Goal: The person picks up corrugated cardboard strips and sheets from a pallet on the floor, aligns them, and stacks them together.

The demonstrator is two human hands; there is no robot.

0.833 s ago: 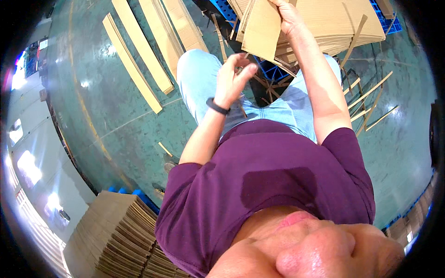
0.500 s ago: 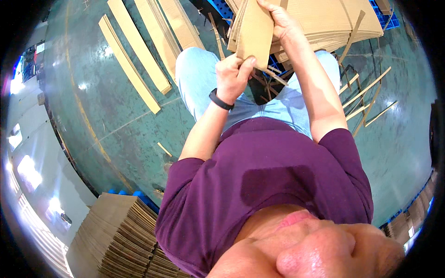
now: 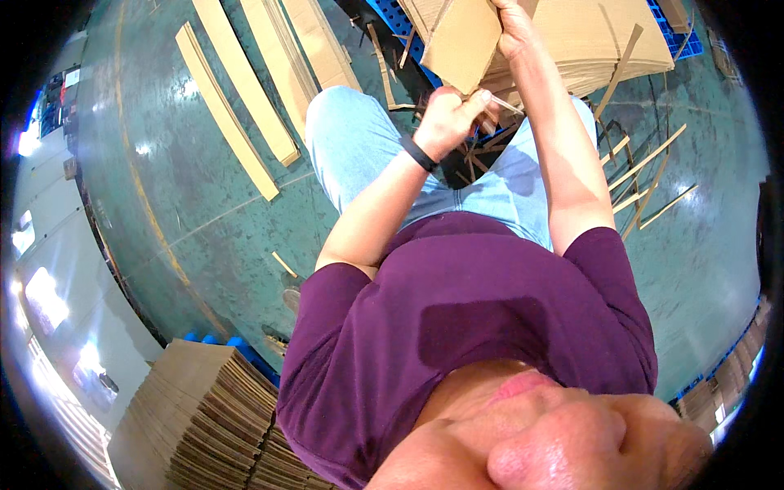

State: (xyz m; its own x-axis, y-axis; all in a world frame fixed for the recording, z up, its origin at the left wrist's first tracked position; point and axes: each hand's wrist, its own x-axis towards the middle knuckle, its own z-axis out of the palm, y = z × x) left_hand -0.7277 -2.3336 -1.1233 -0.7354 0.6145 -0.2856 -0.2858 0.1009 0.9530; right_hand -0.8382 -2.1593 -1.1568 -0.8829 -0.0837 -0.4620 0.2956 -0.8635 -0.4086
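A tan cardboard piece (image 3: pixel 464 45) is tilted up in front of me, one corner pointing down toward my lap. My right hand (image 3: pixel 516 31) is closed on its right-hand edge near the top of the view. Just below the lower corner, my left hand (image 3: pixel 451 118) is closed with the thumb pressed forward, pinching a thin cardboard strip (image 3: pixel 508 104). Its lower fingers are slightly blurred. Behind the held piece lies a stack of flat cardboard sheets (image 3: pixel 584 45). Between my knees, narrow cardboard scraps (image 3: pixel 472 155) lie in a dark heap.
Long cardboard bundles (image 3: pixel 237 114) lie on the green floor at the left. Loose narrow strips (image 3: pixel 649 159) cross each other at the right. A blue pallet (image 3: pixel 682 37) shows under the far stack. Another cardboard stack (image 3: pixel 204 408) stands at the lower left.
My left hand has moved right and slightly up, off the cardboard piece's lower edge and onto the thin strip. The piece and my right hand have shifted a little to the right.
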